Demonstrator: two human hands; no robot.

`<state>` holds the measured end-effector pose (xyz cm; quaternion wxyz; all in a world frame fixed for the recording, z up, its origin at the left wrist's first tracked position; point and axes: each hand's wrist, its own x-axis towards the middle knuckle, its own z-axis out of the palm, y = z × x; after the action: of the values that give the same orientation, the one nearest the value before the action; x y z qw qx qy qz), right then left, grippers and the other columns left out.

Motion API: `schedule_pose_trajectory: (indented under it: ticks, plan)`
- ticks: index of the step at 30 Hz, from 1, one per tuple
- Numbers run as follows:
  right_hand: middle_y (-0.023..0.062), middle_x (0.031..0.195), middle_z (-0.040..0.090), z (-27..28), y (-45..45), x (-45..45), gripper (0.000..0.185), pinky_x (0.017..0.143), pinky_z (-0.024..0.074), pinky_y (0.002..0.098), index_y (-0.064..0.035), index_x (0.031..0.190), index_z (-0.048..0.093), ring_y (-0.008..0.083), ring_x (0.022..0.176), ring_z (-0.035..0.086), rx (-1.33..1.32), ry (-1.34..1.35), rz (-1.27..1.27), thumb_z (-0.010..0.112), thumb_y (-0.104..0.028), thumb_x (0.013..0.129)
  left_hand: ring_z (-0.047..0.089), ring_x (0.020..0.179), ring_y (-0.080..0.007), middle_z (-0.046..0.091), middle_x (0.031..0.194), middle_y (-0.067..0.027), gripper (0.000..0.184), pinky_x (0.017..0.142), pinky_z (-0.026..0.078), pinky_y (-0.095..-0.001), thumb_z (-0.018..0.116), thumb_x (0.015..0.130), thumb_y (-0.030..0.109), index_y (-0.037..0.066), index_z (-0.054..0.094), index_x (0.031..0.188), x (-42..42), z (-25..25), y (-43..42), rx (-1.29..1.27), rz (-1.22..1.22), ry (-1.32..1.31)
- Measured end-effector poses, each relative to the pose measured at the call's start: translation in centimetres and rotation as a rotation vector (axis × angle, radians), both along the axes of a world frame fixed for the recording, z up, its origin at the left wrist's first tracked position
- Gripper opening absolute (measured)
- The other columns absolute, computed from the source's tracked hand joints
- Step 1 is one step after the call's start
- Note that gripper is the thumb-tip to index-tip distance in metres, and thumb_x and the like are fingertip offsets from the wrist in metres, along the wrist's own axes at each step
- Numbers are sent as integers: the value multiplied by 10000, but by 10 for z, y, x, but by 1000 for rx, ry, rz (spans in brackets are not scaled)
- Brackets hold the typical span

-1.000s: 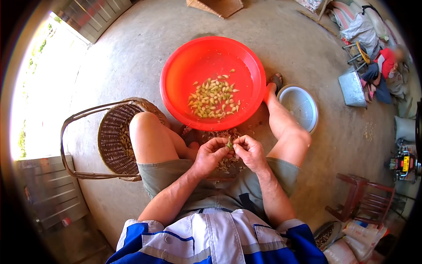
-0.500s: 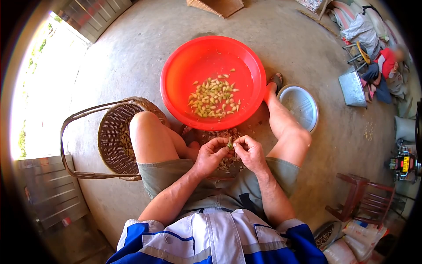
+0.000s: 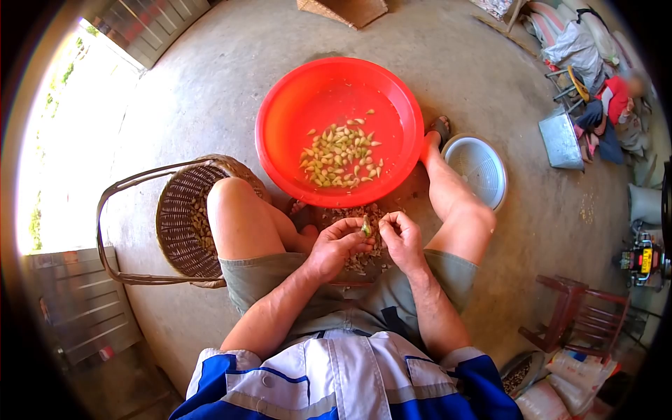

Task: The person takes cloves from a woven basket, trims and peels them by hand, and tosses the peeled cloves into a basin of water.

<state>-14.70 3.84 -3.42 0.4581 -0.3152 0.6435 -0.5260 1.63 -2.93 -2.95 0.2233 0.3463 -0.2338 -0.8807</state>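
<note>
My left hand (image 3: pixel 337 249) pinches a small greenish, teardrop-shaped bulb (image 3: pixel 366 225) between thumb and fingers, above my lap. Just to its right is my right hand (image 3: pixel 402 239), a little apart from the bulb. Its thumb and fingertips are pressed together, and whatever lies between them is too small to make out. Beyond both hands stands a red basin (image 3: pixel 276 164) on the floor, with many pale bulbs (image 3: pixel 336 155) heaped in it. Dry peelings (image 3: pixel 357 262) lie scattered on the floor beneath my hands.
At my left knee is a wicker basket (image 3: pixel 183 234) with a tall handle and more bulbs inside. A white strainer (image 3: pixel 476 168) sits by my right foot. A wooden chair (image 3: pixel 581 318) lies at right; another person (image 3: pixel 616 101) sits near a metal box (image 3: pixel 561 141).
My right hand has drawn slightly right, away from the bulb. My left hand still holds the bulb in nearly the same place.
</note>
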Motion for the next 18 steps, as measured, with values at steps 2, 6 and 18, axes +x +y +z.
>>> schedule_pose_trajectory:
  ticks: [2, 6, 18]
  plan:
    - [-31, 672, 532, 5, 0, 0, 88, 521, 389, 188, -38, 858, 573, 41, 576, 475, -8, -83, 14, 596, -109, 904, 640, 914, -182, 620, 1050, -89, 223, 825, 534, -305, 575, 923, 46, -1, 542, 1139, -1, -6, 3, -58, -9, -20]
    - [-45, 693, 535, 4, -1, 4, 100, 502, 359, 177, -49, 885, 582, 21, 571, 446, 17, -350, -10, 616, -141, 907, 633, 915, -152, 634, 1030, -79, 203, 819, 528, -282, 595, 917, 39, -8, 556, 1110, -4, -13, 8, -296, -34, -96]
    - [-15, 817, 561, 1, -1, 9, 132, 592, 404, 210, -71, 971, 551, 50, 645, 459, 21, -721, -29, 623, -69, 860, 635, 917, -150, 648, 1000, -81, 173, 825, 536, -286, 585, 911, -8, -13, 556, 1082, -5, -19, 14, -320, 40, -71]
